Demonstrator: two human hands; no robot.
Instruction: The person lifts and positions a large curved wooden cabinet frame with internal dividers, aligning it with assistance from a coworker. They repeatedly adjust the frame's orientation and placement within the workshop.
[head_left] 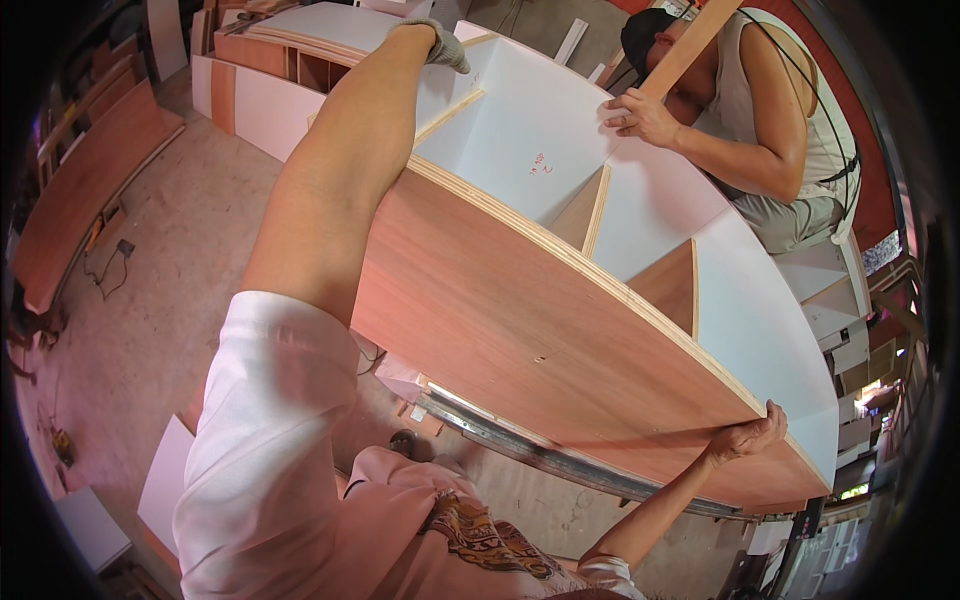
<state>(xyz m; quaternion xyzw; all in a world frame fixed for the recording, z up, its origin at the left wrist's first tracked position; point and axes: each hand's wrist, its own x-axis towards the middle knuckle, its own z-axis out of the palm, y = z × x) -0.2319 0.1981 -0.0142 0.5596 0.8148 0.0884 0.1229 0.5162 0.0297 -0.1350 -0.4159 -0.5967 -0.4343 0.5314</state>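
Observation:
A long cabinet carcass [540, 330] lies tilted across the view, with a bare reddish plywood side toward me and white inner faces. Wooden dividers [672, 285] split its inside into compartments, and small red marks show on one white face. My left hand [440, 45], in a grey knitted glove, reaches far out to the cabinet's upper left end; its fingers bend down there, partly hidden by the wrist. Near the right end, my bare right hand [750, 437] is closed over the plywood's top edge, thumb up.
Across the cabinet a co-worker [770, 120] bends over it, a hand on its white panel beside a wooden strip [690, 45]. Below the cabinet runs a dark metal rail [490, 428]. White boxes [260, 105] stand at back left; a curved wooden panel [90, 195] leans at far left.

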